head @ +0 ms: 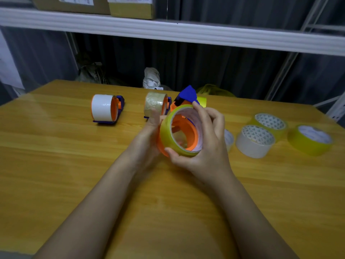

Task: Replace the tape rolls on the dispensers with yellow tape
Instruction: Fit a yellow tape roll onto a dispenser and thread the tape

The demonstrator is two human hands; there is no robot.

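From the head view, your right hand [203, 139] is curling round the yellow tape roll [169, 131] above the desk [56, 165] middle, your left hand [149, 135] is gripping the orange dispenser [194, 135] inside it; two loaded dispensers are standing toward the far edge

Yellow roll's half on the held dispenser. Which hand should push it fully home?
Right, probably. The right hand already curls round the yellow roll, thumb on its near rim and fingers over the top. The left hand grips the held dispenser from behind, so it is better kept as the brace.
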